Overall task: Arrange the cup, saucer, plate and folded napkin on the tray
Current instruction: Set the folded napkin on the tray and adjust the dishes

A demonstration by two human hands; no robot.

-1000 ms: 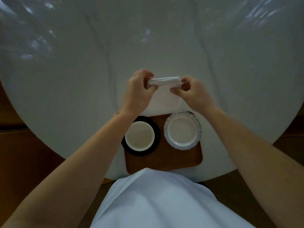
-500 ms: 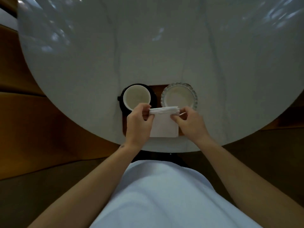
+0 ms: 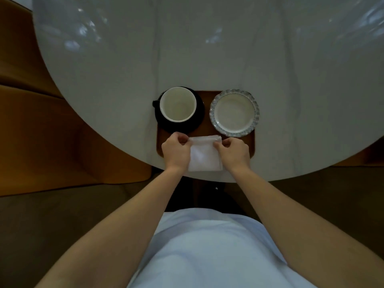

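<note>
A brown wooden tray [image 3: 206, 127] lies at the near edge of a round white marble table. On its far left a white cup [image 3: 178, 104] stands on a black saucer [image 3: 198, 119]. A small plate [image 3: 234, 113] with a blue patterned rim sits on the tray's far right. A white folded napkin [image 3: 204, 157] is over the tray's near part, its front edge reaching past the tray. My left hand [image 3: 176, 151] pinches its far left corner and my right hand [image 3: 233, 151] pinches its far right corner. I cannot tell whether the napkin rests on the tray.
The white marble table [image 3: 207, 48] stretches far beyond the tray. Orange-brown wooden seating [image 3: 52, 132] curves around the table's left side, and brown floor shows below the near edge. My white shirt [image 3: 207, 250] fills the bottom of the view.
Both hands have carried the napkin from beyond the tray back toward me, over the cup and plate, to the tray's near part. The view has tilted with them.
</note>
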